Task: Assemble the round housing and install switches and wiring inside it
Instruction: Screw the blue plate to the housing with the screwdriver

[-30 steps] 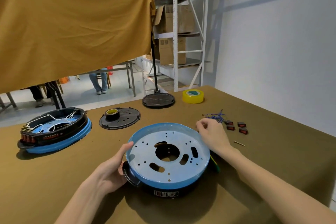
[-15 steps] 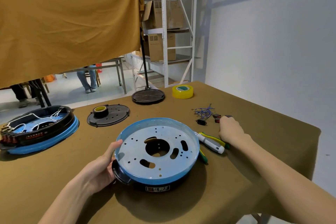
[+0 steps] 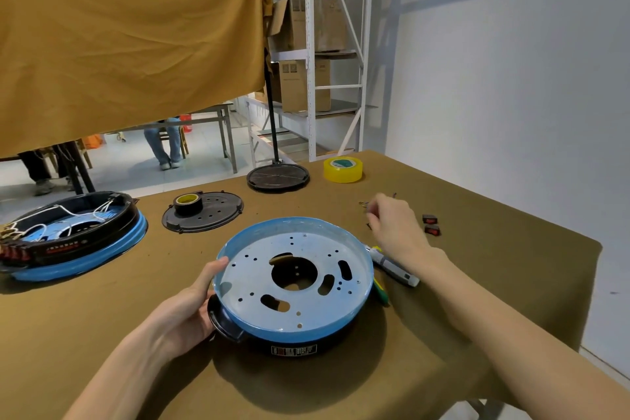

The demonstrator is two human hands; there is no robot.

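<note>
The round housing (image 3: pixel 252 278), a pale blue perforated plate in a blue rim on a black base, lies on the brown table in front of me. My left hand (image 3: pixel 184 312) grips its left edge, thumb on the rim and fingers at the black handle. My right hand (image 3: pixel 399 232) is beyond the housing's right side, its fingers curled down over the blue wire bundle (image 3: pixel 363 204); only a few wire ends stick out, and the hand is blurred. Two red-and-black switches (image 3: pixel 431 225) lie just right of that hand.
A grey-white screwdriver (image 3: pixel 395 269) and a green-yellow tool (image 3: pixel 381 291) lie against the housing's right side. A second, wired housing (image 3: pixel 73 237) stands far left. Behind are a black cover (image 3: pixel 218 216) carrying a tape roll (image 3: pixel 188 203), a stand base (image 3: pixel 278 177) and yellow tape (image 3: pixel 342 169). The table's edge runs close on the right.
My right hand left the housing's far rim, went out to the switches, then came back left over the wire bundle. My left hand stays on the housing.
</note>
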